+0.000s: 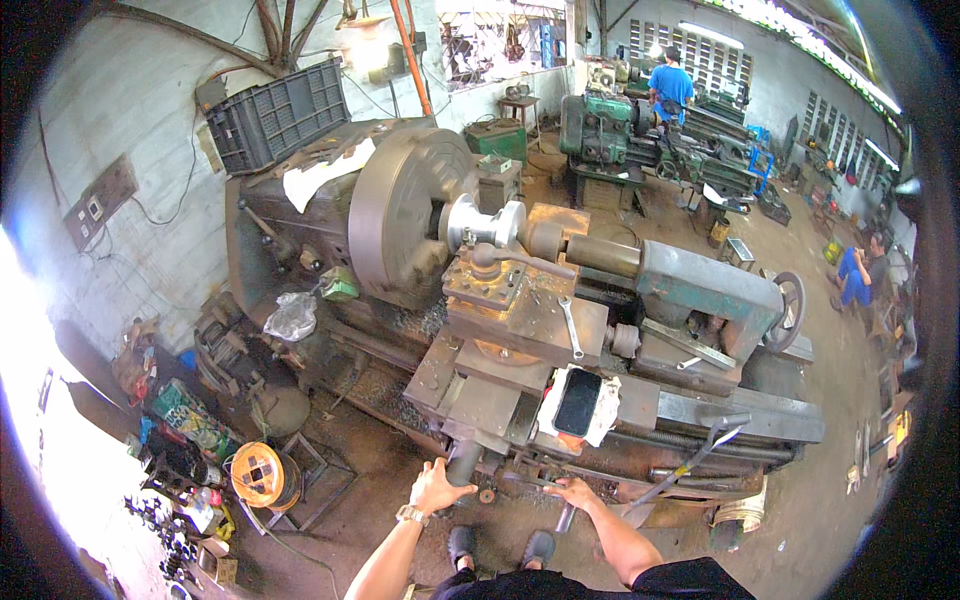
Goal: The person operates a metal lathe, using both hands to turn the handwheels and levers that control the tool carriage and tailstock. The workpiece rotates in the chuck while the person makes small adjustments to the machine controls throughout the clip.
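At the front of a large metal lathe, my left hand (432,489) is at a dark cylindrical grip (463,463), fingers on its left side and thumb stretched across its end. My right hand (573,493) has its fingers closed on a crank handle (540,483) below the carriage. Above my hands, a shiny flanged metal workpiece (482,222) sits between the big round chuck (405,215), blurred as if spinning, and the tailstock (700,283). The tool post (487,280) stands just in front of the workpiece, its clamping lever pointing right.
A wrench (571,328) lies on the carriage, near a phone (578,402) on a pale cloth. A long lever (690,462) slants up on the right. A cable spool (266,476) and clutter stand at left. Two people (671,86) are farther off, one seated at right.
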